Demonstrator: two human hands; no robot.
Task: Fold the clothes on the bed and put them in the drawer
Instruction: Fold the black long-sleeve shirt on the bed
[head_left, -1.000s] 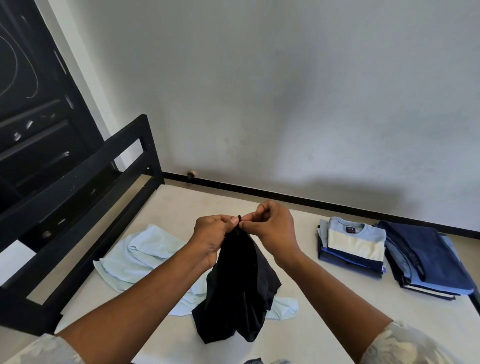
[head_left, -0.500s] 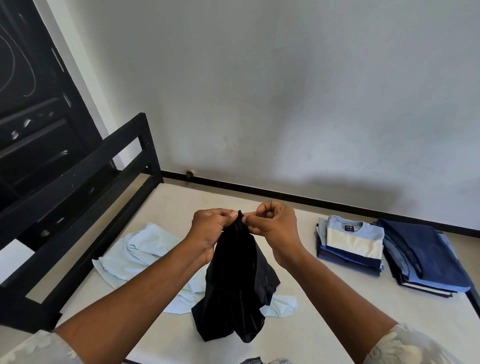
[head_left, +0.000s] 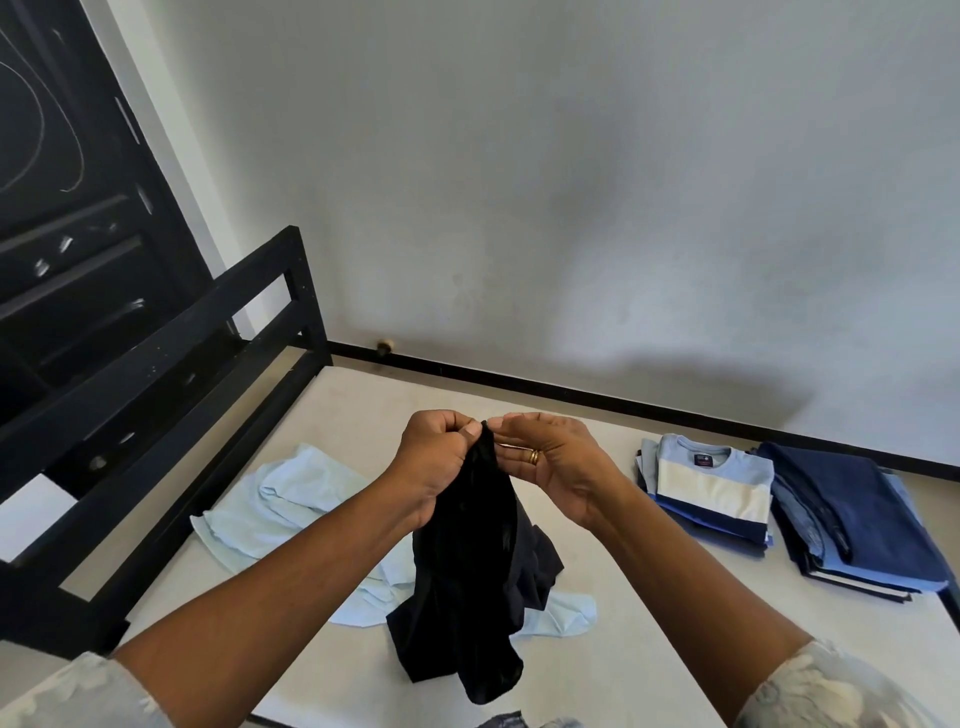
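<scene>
Mattress (head_left: 374, 405): left hand (head_left: 441, 462) pinches black garment (head_left: 467, 571) top edge; right hand (head_left: 556, 467) seemingly pinches beside it.

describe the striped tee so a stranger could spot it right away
On the bed, look to the right side, where two folded stacks sit side by side near the wall. The striped tee tops the left stack: pale blue with a cream band, unlike the plain navy stack beside it.
</scene>
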